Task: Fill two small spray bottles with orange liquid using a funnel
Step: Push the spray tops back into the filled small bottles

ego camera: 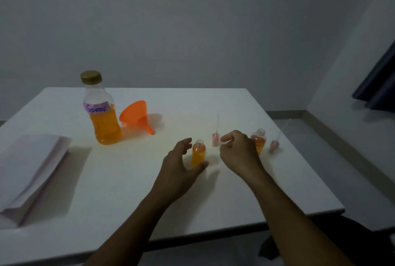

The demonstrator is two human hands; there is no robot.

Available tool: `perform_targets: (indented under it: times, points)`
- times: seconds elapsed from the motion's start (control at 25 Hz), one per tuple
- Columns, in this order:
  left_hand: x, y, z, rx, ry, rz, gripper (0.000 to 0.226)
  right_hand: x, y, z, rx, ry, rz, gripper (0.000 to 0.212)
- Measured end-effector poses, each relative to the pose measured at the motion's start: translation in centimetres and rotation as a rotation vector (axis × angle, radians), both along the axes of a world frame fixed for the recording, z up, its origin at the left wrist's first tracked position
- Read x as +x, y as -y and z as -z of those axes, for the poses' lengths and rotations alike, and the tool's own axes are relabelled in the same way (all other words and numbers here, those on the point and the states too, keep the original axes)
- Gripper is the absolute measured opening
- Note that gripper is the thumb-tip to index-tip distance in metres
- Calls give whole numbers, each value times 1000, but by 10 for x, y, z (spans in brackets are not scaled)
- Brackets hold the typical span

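Observation:
A small uncapped spray bottle (198, 153) full of orange liquid stands mid-table. My left hand (181, 163) curves around it with fingers apart, thumb close to its base; whether it touches is unclear. My right hand (237, 152) hovers just right of it, fingers loosely curled, near a pink spray cap (215, 138) standing upside down with its tube up. A second small bottle (259, 140) with orange liquid stands behind my right hand, with another spray cap (274, 145) to its right. An orange funnel (136, 116) lies on its side beside a big capped bottle (102, 114) labelled "Spray".
A folded sheet of white paper (32, 171) lies at the left of the white table (213, 197). The table's right edge runs close to the second cap. A dark curtain (380, 86) hangs at the far right by the wall.

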State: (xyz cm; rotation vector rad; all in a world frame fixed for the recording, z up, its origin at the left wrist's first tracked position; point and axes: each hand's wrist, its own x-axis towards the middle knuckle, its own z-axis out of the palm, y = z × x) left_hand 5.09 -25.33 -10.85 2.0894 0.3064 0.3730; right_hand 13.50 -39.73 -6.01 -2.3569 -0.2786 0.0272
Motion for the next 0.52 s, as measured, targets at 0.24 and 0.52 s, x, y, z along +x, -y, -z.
perform_targets:
  times: [0.24, 0.52]
  points:
    - [12, -1, 4, -20, 73, -17, 36, 35, -21, 42, 54, 22, 56, 46]
    - [3, -30, -11, -34, 171, -75, 36, 21, -22, 13, 199, 166, -195, 18]
